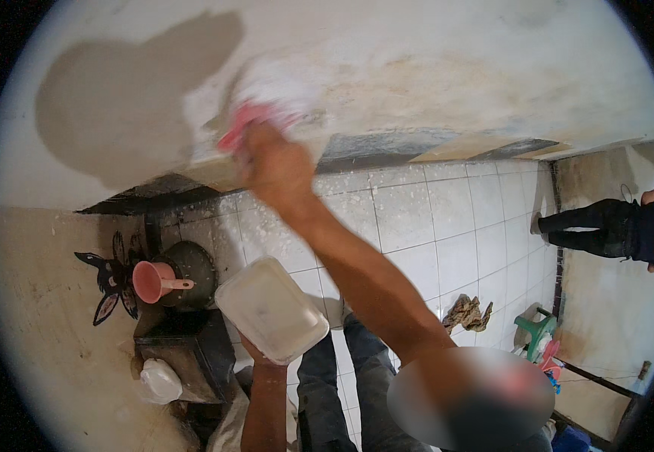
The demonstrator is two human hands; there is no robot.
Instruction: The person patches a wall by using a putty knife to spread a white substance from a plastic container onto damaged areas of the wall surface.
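Note:
My right hand (275, 162) reaches up to the wall and is closed round a red, flat hand tool (250, 119). Motion smears its outline, so I cannot tell its exact kind. The tool is at a fresh white patch (285, 83) on the stained wall. Lower down, my left hand (260, 350) supports a white rectangular tub (272, 310) from beneath and its near side. A pale layer covers the inside of the tub. Most of the left fingers are hidden under it.
White splatters dot the tiled floor (410, 218). At left stand a pink dipper (153, 282), a dark round container (195, 264) and a black box (183, 339). A crumpled brown cloth (466, 314) and green stool (538, 331) lie right. Another person (606, 226) stands far right.

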